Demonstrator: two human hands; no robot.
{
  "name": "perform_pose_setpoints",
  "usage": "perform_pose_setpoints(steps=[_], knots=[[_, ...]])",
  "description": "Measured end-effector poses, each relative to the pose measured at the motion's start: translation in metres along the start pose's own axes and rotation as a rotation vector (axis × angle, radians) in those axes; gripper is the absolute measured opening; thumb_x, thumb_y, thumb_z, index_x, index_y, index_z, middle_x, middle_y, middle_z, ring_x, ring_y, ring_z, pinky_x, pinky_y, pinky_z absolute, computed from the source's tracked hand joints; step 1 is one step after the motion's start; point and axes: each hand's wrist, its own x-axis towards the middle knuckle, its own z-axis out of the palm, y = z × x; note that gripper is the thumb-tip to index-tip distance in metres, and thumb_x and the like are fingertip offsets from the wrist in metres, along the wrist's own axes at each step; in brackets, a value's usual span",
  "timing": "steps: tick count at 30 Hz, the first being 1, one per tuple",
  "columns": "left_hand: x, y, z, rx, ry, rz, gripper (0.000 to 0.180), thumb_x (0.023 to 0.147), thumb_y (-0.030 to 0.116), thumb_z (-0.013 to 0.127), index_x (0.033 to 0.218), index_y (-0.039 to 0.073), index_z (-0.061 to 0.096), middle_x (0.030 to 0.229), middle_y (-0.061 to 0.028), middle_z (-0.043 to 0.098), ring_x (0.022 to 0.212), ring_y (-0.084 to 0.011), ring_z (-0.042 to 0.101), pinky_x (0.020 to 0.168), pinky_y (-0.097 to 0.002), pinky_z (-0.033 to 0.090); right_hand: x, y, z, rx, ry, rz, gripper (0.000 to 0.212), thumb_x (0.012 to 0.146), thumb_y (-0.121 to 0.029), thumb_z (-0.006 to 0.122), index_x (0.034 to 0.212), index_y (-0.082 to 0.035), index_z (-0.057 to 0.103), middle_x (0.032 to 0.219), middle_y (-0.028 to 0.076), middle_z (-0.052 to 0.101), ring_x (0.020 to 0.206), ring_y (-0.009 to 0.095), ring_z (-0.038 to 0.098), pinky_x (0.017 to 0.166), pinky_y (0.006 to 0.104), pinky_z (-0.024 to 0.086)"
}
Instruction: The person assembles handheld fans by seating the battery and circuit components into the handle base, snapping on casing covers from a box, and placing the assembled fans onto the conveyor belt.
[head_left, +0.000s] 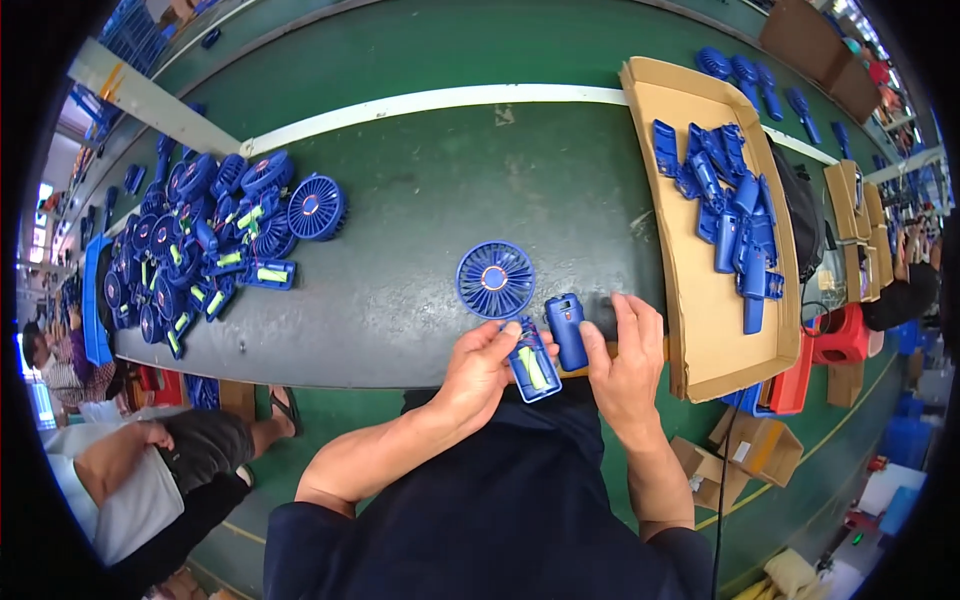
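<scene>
My left hand (476,372) grips a blue handheld fan by its handle. The round fan head (495,280) points away from me over the bench edge. Its handle (533,368) is uncovered, with a light-green battery and thin wires showing inside. Just right of it is a blue handle cover (567,330), its outer face up and a small button area at the far end. Beside that cover is my right hand (627,362), fingers apart and stretched out. The thumb tip is at the cover's right edge; whether it presses on it I cannot tell.
A heap of blue fans (190,235) with exposed batteries covers the bench's left. At the right, a shallow cardboard tray (690,350) holds several blue handle covers (735,225). More fans (745,75) lie beyond a white rail (470,97). A seated person (140,465) is at the lower left.
</scene>
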Motion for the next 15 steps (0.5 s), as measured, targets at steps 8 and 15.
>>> perform_pose_setpoints(steps=[8, 15], knots=[[0.001, -0.012, -0.012, 0.071, -0.054, 0.006, 0.027, 0.108, 0.024, 0.053, 0.121, 0.001, 0.061, 0.107, -0.0048, 0.069, 0.096, -0.0119, 0.068, 0.086, -0.032, 0.057, -0.004, -0.031, 0.018, 0.347, -0.176, -0.039, 0.021, 0.086, -0.007, 0.076, 0.105, 0.002, 0.073, 0.1, 0.017, 0.069, 0.092, 0.033, 0.067, 0.081, 0.0413, 0.054], [0.005, -0.023, -0.017, 0.087, -0.032, 0.086, 0.027, 0.109, 0.024, 0.053, 0.12, 0.001, 0.06, 0.102, -0.0023, 0.067, 0.089, -0.0078, 0.065, 0.079, -0.0281, 0.057, 0.005, -0.032, 0.019, 0.373, -0.224, -0.018, 0.014, 0.086, -0.004, 0.075, 0.099, 0.003, 0.075, 0.092, 0.014, 0.071, 0.085, 0.029, 0.067, 0.076, 0.0373, 0.053]])
